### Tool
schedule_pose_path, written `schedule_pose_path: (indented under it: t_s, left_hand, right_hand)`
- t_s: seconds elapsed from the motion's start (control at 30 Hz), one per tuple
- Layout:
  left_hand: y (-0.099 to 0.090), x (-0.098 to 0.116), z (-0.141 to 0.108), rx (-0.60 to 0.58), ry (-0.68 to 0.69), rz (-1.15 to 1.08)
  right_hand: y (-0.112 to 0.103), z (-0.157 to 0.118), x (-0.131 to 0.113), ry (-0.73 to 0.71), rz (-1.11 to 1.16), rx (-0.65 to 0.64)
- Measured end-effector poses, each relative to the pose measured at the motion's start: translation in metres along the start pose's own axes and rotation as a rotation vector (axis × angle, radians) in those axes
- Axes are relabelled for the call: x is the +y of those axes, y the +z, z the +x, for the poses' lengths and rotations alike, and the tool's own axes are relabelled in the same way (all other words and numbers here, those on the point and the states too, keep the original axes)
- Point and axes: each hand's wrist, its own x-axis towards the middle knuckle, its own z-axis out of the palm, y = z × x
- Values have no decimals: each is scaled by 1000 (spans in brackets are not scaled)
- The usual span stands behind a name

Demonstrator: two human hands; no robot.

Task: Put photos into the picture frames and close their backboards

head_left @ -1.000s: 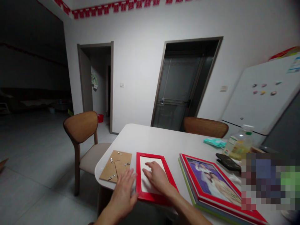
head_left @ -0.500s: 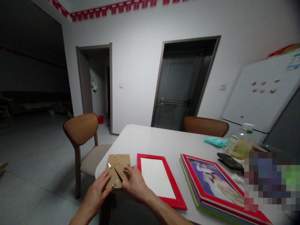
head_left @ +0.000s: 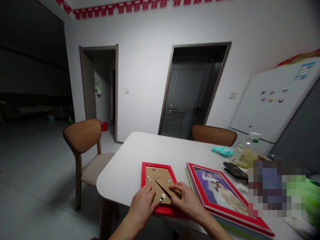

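A brown picture-frame backing board (head_left: 157,188) lies over the opening of a red picture frame (head_left: 170,169) near the table's front edge. Small metal clips and a slanting stand flap show on its upper side. My left hand (head_left: 142,203) grips the board's lower left edge, fingers on top and thumb at the near edge. At the lower right, my right hand (head_left: 186,200) is closed on the board beside the flap. Whether the board sits fully inside the frame I cannot tell.
Right of my hands, a stack of framed pictures (head_left: 225,196) has a photo on top. Beyond it are a dark wallet-like item (head_left: 235,171), a clear jug (head_left: 246,151) and a teal packet (head_left: 222,151). Wooden chairs (head_left: 83,136) stand by the white table (head_left: 125,166).
Both hands have carried the backing board rightward, from beside the red frame to over it. The board now covers the white sheet in the frame. My view has shifted slightly right.
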Motion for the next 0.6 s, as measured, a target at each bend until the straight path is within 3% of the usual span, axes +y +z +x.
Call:
schedule_pose_path:
  t_s: [0.33,0.47,0.6]
  left_hand:
    - [-7,-1,-6,-157,-7,28]
    - [-1,-3,-10,-154,9,-7]
    - [-5,-5,-11,-143,2,-42]
  right_hand:
    - [28,-2,11,-181,-253,76]
    - [26,-10,10,-245,-322,65]
    - [20,-1,7,-221,-368,22]
